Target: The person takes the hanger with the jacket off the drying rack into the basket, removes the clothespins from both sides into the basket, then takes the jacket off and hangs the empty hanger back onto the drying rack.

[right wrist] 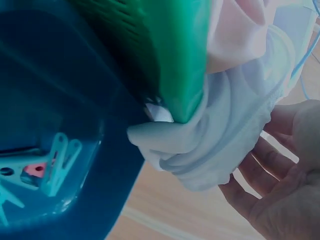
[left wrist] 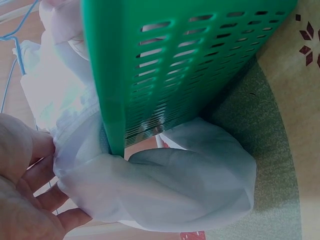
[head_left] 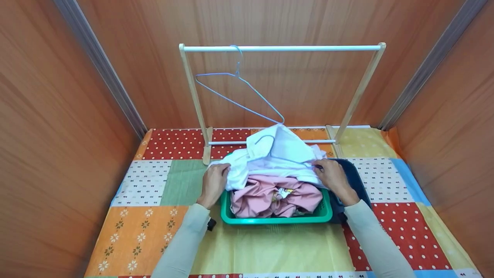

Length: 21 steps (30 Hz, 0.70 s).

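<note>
Left hand (head_left: 214, 183): pinching the white cloth's (head_left: 278, 168) edge
Right hand (head_left: 335, 178): pinching its other side
White cloth: between both hands, over the green basket (head_left: 276, 221)
Hanger (head_left: 271, 151): against the cloth, between the hands
Risk: hanger could slip — uneven pulling; cloth could snag — basket rim beneath

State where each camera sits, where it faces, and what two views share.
Head: on the person's head, facing forward and down at the rack, green basket and white cloth; left hand, right hand and sleeves show.
Left wrist: on that wrist, facing the basket's side and the cloth; the left hand shows.
Right wrist: on that wrist, facing the basket's edge, the cloth and a blue tub holding clothespins; the right hand shows.
The wrist views share basket and cloth.
</note>
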### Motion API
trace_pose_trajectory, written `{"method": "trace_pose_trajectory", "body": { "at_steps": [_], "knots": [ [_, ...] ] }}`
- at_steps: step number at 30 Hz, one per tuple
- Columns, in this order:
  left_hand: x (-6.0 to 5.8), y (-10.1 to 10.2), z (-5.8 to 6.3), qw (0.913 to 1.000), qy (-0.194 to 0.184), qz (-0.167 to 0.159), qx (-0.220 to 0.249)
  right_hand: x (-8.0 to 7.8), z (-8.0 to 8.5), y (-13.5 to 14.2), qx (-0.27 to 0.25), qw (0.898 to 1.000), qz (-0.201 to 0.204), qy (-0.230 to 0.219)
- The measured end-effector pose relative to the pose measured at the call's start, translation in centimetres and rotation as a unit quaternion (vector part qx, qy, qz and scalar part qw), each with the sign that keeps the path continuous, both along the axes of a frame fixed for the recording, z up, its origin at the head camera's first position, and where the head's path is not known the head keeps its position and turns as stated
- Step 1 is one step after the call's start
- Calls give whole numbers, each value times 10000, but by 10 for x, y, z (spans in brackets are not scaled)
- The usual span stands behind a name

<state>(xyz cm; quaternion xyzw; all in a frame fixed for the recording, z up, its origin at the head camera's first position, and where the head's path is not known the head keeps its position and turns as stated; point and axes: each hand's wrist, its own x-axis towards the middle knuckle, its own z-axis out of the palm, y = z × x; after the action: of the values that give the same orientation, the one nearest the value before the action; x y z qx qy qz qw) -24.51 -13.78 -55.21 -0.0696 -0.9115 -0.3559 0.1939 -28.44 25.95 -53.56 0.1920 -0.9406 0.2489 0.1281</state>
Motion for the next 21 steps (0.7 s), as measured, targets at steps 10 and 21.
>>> {"method": "trace_pose_trajectory", "body": {
  "at_steps": [10, 21],
  "knots": [
    [0, 0, 3, 9999, -102, -40, 107, 0, -5, 8, -268, 9993, 80, 257],
    [6, -5, -2, 9999, 73, 11, 111, 3, 4, 5, -852, 9938, -41, 719]
  ]
}}
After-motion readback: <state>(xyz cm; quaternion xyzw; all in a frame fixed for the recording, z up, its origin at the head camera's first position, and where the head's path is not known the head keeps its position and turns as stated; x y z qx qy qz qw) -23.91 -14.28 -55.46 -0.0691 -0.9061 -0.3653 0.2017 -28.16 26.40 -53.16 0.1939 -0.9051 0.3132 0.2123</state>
